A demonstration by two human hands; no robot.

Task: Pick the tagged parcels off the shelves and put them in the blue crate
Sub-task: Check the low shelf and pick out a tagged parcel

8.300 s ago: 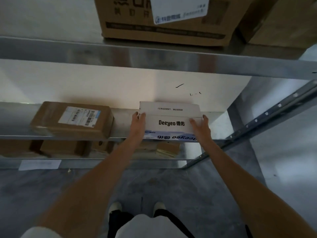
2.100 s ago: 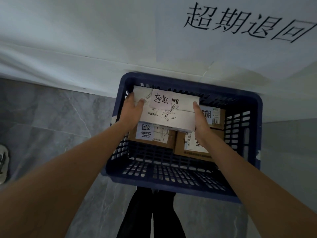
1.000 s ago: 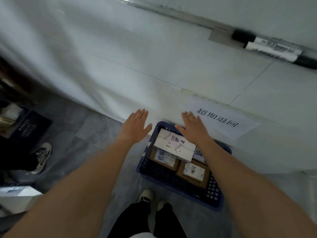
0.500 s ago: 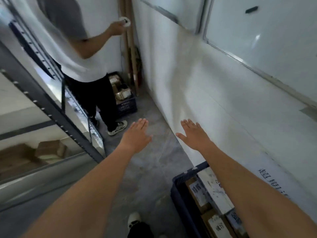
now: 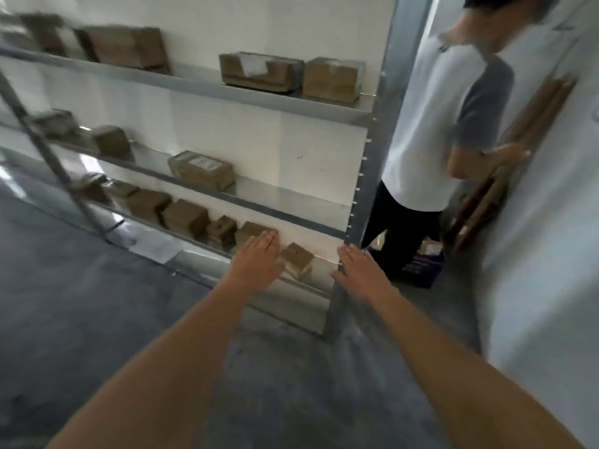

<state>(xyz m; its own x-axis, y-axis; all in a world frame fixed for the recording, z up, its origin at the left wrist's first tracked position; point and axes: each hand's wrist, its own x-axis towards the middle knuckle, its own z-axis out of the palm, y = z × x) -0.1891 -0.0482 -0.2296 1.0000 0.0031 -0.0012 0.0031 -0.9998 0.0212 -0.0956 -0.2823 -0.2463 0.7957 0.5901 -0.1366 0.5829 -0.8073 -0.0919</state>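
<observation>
Both arms reach toward a metal shelving unit (image 5: 207, 87), the left hand (image 5: 256, 264) and right hand (image 5: 358, 270) flat, fingers straight, holding nothing. Brown parcels (image 5: 191, 218) line 3 shelves; a second person (image 5: 434, 124) stands beside a blue crate (image 5: 421, 270).

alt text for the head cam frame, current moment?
Both the left hand and right hand reach out open and empty toward a metal shelf rack holding brown cardboard parcels. Another person in a white and grey shirt stands at the rack's right end; the frame is motion-blurred.
</observation>
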